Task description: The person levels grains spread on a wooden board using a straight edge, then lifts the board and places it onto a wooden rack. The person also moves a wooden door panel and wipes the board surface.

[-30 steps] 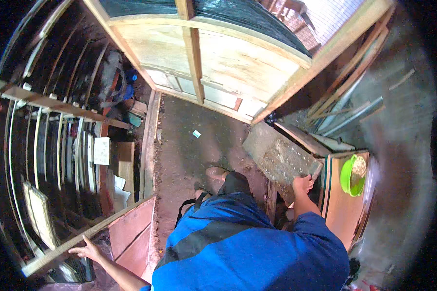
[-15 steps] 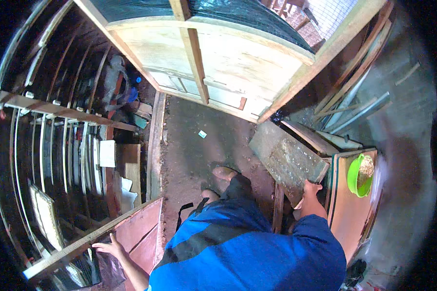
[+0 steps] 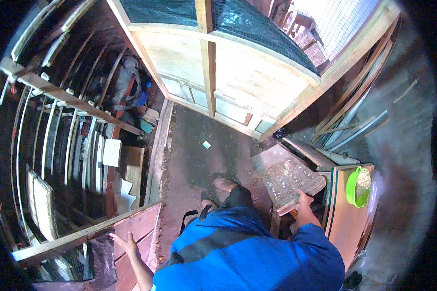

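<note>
My right hand (image 3: 304, 203) grips the near right corner of a worn wooden board (image 3: 289, 177), its top dirty and strewn with pale crumbs. The board lies tilted beside an orange-brown wooden surface; a dark gap shows beneath its near edge. On the other side, my left hand (image 3: 126, 244) has its fingers spread and holds nothing. It is just below the pale top rail of a low wooden gate (image 3: 97, 228) with pinkish panels; I cannot tell whether it touches them.
A green bowl (image 3: 353, 186) of grainy feed stands on the orange-brown surface (image 3: 342, 225). Ahead is a wood-framed panel door (image 3: 257, 92) with dark mesh above. Slatted racks (image 3: 58, 131) line the left. A small pale scrap (image 3: 206, 144) lies on the dirt floor.
My left hand has come off the gate's top rail and shifted right with fingers spread. The board's near edge has shifted in my right hand's grip. The whole view has turned slightly.
</note>
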Available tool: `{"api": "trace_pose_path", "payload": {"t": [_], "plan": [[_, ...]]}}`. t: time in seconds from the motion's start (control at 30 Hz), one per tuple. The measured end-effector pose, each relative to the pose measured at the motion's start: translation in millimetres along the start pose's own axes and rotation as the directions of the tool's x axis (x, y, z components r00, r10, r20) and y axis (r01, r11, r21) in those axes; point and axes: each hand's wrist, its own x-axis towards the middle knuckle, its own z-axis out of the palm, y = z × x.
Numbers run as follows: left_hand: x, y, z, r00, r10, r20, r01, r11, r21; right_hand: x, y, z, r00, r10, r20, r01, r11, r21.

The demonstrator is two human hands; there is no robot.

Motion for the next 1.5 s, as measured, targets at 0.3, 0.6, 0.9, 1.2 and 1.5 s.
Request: {"api": "trace_pose_path", "payload": {"t": [0.3,0.6,0.9,1.2,1.5], "plan": [[-1,63,34,0.905,0.192,0.38,-0.013,0.905,-0.426,-37,-6,10,0.929,-0.361,0.08,0.369,0.902,-0.222],[-20,187,44,0.762,0.385,0.521,-0.044,0.833,-0.551,-73,-17,4,0.876,-0.44,0.198,0.472,0.699,-0.537],[-70,349,33,0.462,0.756,0.465,-0.534,0.655,-0.535,-99,-53,7,0.88,-0.386,0.276,0.472,0.647,-0.6],[-199,556,81,0.132,0.969,0.209,-0.686,0.241,-0.686,-118,-53,16,0.851,-0.317,0.418,0.508,0.696,-0.508],[-281,667,142,0.272,0.934,-0.233,-0.788,0.077,-0.611,-78,-33,-3,0.825,-0.335,0.456,0.549,0.668,-0.502]]}}
